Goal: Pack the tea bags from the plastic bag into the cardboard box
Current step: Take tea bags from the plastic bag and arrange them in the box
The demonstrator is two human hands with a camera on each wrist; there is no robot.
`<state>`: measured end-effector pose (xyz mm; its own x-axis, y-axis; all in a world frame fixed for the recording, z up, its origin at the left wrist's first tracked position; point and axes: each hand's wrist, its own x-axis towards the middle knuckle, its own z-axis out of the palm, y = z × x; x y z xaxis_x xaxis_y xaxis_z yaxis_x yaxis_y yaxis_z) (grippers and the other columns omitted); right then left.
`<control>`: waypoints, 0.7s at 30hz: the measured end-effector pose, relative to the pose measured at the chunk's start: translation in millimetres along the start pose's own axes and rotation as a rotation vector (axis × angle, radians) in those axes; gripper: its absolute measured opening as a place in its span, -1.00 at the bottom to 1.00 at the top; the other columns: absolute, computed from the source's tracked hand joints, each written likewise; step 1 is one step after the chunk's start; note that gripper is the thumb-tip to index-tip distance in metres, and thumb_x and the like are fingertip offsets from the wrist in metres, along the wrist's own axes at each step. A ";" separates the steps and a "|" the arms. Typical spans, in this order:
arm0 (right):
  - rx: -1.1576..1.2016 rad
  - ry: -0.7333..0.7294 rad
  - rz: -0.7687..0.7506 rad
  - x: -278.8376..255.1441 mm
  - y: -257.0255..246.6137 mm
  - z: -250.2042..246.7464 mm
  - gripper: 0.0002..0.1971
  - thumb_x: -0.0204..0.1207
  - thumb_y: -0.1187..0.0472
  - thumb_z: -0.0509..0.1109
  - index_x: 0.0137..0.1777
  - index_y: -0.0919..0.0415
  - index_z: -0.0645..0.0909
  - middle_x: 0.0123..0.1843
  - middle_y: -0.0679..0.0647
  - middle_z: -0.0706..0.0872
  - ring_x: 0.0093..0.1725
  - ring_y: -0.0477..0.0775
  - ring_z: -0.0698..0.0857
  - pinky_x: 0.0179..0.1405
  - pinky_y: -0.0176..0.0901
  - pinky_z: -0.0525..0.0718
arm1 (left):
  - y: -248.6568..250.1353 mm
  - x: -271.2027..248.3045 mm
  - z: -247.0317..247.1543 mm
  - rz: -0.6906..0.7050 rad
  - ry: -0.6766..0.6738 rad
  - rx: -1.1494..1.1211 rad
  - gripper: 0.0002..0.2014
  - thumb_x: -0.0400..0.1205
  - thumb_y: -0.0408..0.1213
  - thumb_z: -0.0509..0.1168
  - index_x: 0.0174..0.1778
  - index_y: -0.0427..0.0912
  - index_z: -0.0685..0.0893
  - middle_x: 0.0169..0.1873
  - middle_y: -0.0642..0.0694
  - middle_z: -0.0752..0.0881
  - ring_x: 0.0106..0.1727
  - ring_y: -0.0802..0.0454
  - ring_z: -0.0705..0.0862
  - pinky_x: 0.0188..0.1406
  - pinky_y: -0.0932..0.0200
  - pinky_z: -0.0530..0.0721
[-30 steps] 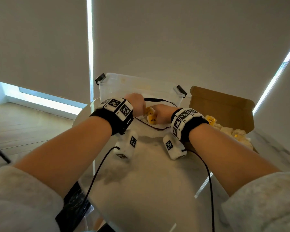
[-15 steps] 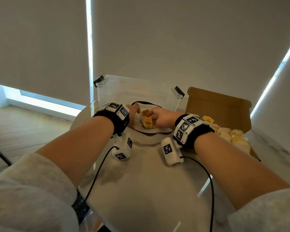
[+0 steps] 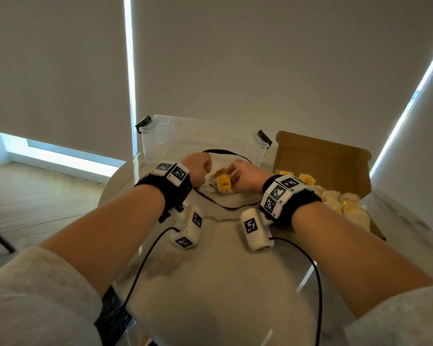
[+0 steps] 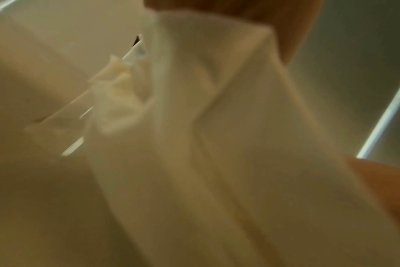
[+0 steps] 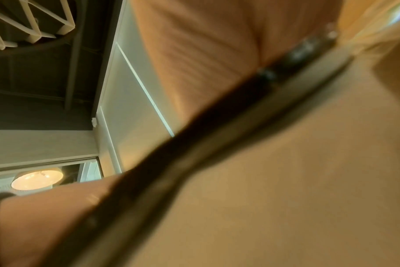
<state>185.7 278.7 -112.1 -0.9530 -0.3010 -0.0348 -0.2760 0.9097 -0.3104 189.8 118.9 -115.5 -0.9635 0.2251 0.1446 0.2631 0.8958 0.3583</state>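
Left hand (image 3: 196,168) grips the plastic bag (image 3: 211,187) edge to keep its mouth open on the table (image 3: 210,283) while right hand (image 3: 245,177) pinches tea bags (image 3: 224,183) (cardboard box (image 3: 320,158) sits open just right, part filled).

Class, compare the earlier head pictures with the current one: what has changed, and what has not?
The right hand now lifts a yellow tea bag further out of the plastic bag; the left hand keeps holding the bag. The cardboard box and clear tub stayed put.
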 end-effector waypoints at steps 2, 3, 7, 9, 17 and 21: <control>-0.047 0.020 0.020 -1.2 3.4 -2.2 -0.51 0.50 0.28 0.44 0.41 0.20 0.41 0.36 0.19 0.60 0.30 0.16 0.59 0.22 -0.10 0.55 | 1.3 -1.4 -4.4 0.048 -0.051 0.078 -0.68 0.47 -0.67 0.22 0.03 -0.27 0.67 0.27 -0.24 0.60 0.20 -0.15 0.57 -0.08 0.19 0.51; -0.069 0.014 0.026 -2.6 4.8 -3.7 -0.52 0.52 0.29 0.41 0.42 0.21 0.41 0.37 0.19 0.59 0.32 0.16 0.58 0.22 -0.13 0.53 | 1.1 -2.2 -6.5 0.061 -0.084 0.127 -0.62 0.49 -0.66 0.19 0.13 -0.28 0.71 0.33 -0.22 0.58 0.30 -0.14 0.55 0.09 0.16 0.53; -0.150 -0.022 0.037 -7.0 7.1 -6.4 -0.56 0.59 0.29 0.30 0.47 0.24 0.38 0.44 0.16 0.55 0.38 0.14 0.54 0.20 -0.20 0.48 | -0.5 -5.8 -12.0 0.040 -0.154 0.268 -0.49 0.56 -0.60 0.17 0.41 -0.14 0.58 0.46 -0.16 0.49 0.44 -0.14 0.47 0.39 0.02 0.47; -0.209 -0.040 0.032 -6.2 3.5 -5.5 -0.52 0.59 0.28 0.29 0.51 0.23 0.34 0.48 0.14 0.51 0.42 0.14 0.51 0.27 -0.16 0.47 | -1.1 -6.6 -10.7 0.025 -0.149 0.283 -0.50 0.59 -0.55 0.18 0.46 -0.15 0.53 0.47 -0.17 0.48 0.44 -0.14 0.46 0.39 0.03 0.47; -0.230 0.024 -0.036 2.2 -17.6 -4.6 -0.54 0.55 0.25 0.36 0.45 0.28 0.44 0.37 0.21 0.58 0.33 0.18 0.56 0.29 -0.08 0.52 | 2.0 -4.8 -6.9 0.003 -0.104 0.173 -0.43 0.53 -0.13 0.43 0.44 -0.23 0.49 0.38 -0.17 0.54 0.35 -0.11 0.53 0.26 0.11 0.49; -0.243 -0.065 -0.062 8.4 -28.8 1.6 -0.56 0.51 0.07 0.44 0.32 0.27 0.55 0.24 0.19 0.65 0.15 0.16 0.62 0.14 -0.11 0.53 | 3.7 -6.4 -5.8 0.012 -0.114 0.184 -0.22 0.39 -0.11 0.56 0.49 -0.23 0.40 0.36 -0.21 0.53 0.34 -0.13 0.53 0.24 0.09 0.51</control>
<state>185.9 249.5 -104.9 -0.9255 -0.3688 -0.0865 -0.3630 0.9287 -0.0763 197.2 118.5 -109.8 -0.9624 0.2688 0.0385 0.2712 0.9452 0.1817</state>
